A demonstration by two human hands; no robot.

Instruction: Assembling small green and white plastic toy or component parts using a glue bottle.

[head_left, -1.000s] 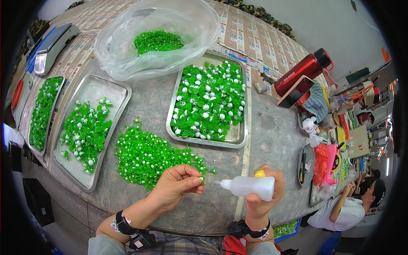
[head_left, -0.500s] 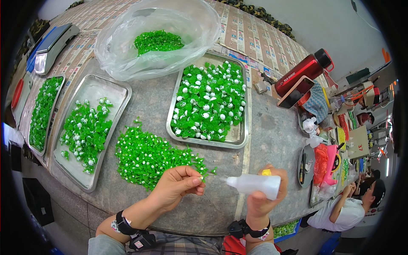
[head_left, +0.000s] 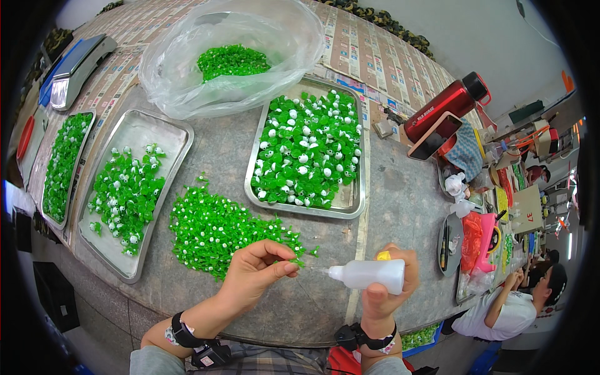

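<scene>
My left hand (head_left: 255, 273) pinches a small green plastic piece (head_left: 299, 262) between thumb and forefinger. It is at the lower right edge of a loose pile of small green and white pieces (head_left: 215, 228). My right hand (head_left: 394, 284) is wrapped round a translucent white squeeze bottle (head_left: 369, 275), tilted on its side. The bottle's thin nozzle points left toward the pinched piece; I cannot tell whether they touch. Something yellow (head_left: 383, 255) is on a finger of my right hand. Beyond lies a metal tray (head_left: 311, 214) full of green pieces with white, ball-like tops.
Two more metal trays (head_left: 177, 130) of green pieces stand at the left. Behind are an open clear plastic bag (head_left: 169, 81) and a scale (head_left: 78, 69). A red flask (head_left: 444, 106) and a phone (head_left: 435, 136) are at the right. Farther right sits another person (head_left: 500, 312).
The squeeze bottle in my right hand has shifted slightly left and is more level. My left hand has barely moved, still pinching the small piece.
</scene>
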